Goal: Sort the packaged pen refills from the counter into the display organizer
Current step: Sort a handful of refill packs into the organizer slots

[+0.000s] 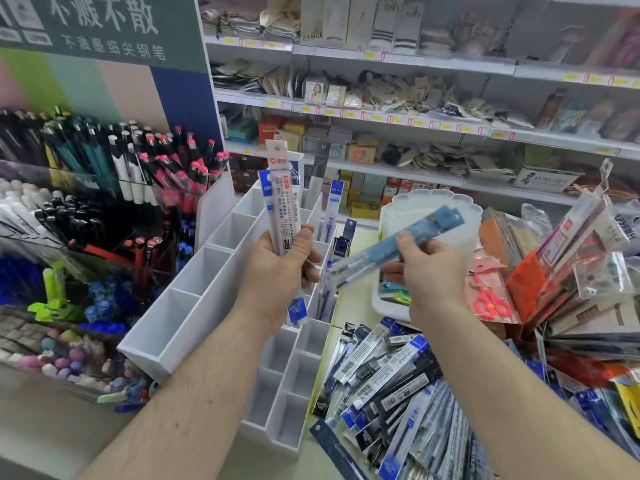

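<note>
Loose blue-and-black packaged refills (391, 386) heaped on the desk at five o'clock await sorting — left fingers (304, 237) grip upright pink-and-white packs (282, 202), right fingers (407, 242) pinch a blurred blue pack (405, 244) over the white compartmented organizer (194, 299).

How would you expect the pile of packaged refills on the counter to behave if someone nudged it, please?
The pile of packaged refills would probably slide and fan out, since its glossy sleeves overlap loosely at mixed angles. Each pack looks thin and light, so a gentle push likely shifts several together. Those near the counter edge might slip off beside the white display organizer.
</note>
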{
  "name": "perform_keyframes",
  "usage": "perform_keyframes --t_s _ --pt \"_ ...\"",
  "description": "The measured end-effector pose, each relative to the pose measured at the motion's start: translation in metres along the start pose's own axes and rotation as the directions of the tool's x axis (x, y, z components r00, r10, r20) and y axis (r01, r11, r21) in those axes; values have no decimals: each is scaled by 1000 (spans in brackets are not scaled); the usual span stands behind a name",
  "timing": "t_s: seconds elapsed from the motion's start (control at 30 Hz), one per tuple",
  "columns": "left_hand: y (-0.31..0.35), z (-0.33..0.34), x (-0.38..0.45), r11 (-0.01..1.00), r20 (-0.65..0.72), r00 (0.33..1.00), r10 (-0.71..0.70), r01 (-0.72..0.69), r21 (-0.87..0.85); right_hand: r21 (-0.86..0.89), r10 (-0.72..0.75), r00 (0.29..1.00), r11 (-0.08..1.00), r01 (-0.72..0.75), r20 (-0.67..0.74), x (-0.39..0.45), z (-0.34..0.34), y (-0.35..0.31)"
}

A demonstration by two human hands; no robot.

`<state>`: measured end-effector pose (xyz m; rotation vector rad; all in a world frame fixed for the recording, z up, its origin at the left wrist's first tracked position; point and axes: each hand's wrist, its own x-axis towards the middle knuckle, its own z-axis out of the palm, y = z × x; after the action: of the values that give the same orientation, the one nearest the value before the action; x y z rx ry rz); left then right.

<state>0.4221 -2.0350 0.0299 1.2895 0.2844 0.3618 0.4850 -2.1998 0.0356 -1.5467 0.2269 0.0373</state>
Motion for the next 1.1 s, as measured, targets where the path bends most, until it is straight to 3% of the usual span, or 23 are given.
perform_keyframes --t_s 0.37,0.5,0.6,0.87,0.93,1.0,1.1 --pt "4 1 -1 994 -44 999 -14 9 -106 -351 20 951 932 95 310 2 66 29" --pt "3 1 -1 994 -61 998 -22 16 -104 -558 -8 877 769 313 480 5 75 37" --pt "2 1 0 999 -74 997 -9 5 -53 -636 28 845 671 380 534 5 76 38" --pt "1 0 0 1000 -60 998 -4 2 -31 -634 52 821 663 398 569 8 73 39" --pt "1 -1 -1 999 -40 999 -9 7 -47 -612 58 833 706 356 551 9 69 37" --pt "2 -2 -2 996 9 1000 -16 17 -87 -514 -5 876 808 288 483 9 61 29" --pt "1 -6 -2 975 144 989 -38 68 -212 -132 -108 951 980 151 291 1 45 9"
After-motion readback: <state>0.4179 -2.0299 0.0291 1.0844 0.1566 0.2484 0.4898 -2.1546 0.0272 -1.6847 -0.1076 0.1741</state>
